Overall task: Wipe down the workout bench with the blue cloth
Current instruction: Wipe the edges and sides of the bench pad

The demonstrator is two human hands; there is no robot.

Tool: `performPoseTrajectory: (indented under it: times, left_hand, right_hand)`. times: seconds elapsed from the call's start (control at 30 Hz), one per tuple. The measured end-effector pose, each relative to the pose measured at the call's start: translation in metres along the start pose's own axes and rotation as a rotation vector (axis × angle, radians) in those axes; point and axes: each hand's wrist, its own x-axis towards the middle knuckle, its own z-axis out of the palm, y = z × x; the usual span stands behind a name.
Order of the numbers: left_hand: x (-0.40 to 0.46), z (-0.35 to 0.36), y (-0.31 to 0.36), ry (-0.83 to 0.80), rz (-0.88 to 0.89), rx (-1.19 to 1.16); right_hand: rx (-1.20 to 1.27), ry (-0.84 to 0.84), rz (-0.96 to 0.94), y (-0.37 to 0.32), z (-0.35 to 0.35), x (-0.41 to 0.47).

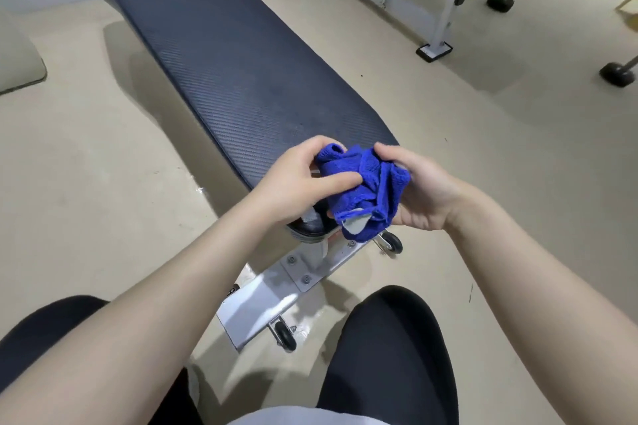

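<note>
A long dark workout bench (221, 55) runs lengthwise away from the person, angling up-left. Above its near end, the left hand (297, 179) and right hand (426, 190) hold a bunched blue cloth (366, 190) between them, fingers curled round it

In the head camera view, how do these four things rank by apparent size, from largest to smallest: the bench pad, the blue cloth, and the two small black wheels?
1. bench pad
2. blue cloth
3. The near wheel and far wheel look alike; nearness to the camera differs, so I leave them unranked.
</note>
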Motion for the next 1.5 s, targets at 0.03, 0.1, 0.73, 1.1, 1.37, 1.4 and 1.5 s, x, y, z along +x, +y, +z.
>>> performPoseTrajectory:
  times: [0.03,0.1,0.73,1.1,1.37,1.4,1.5]
  left_hand:
    - [0.001,0.000,0.000,0.002,-0.008,0.013]
    - [0.005,0.000,0.001,0.001,-0.013,0.096]
    - [0.052,0.018,0.056,0.058,-0.817,-0.399]
    - [0.028,0.009,0.026,0.318,-0.825,0.687]
    - [0.039,-0.011,-0.016,0.499,-1.051,0.222]
    - [0.044,-0.008,-0.014,0.525,-1.093,0.207]
    - [0.058,-0.004,-0.010,0.608,-1.178,0.146]
  right_hand:
    - [0.012,-0.013,0.001,0.000,-0.002,-0.001]
    - [0.033,-0.019,-0.013,0.001,-0.008,-0.002]
    - [0.159,0.605,-0.066,-0.018,-0.024,-0.089]
    - [0.748,1.071,0.206,0.075,0.037,0.004]
    - [1.226,1.087,-0.010,0.036,0.027,0.053]
    - [1.230,1.111,-0.064,0.028,0.016,0.054]
    - [1.166,1.120,-0.171,0.023,0.007,0.061]
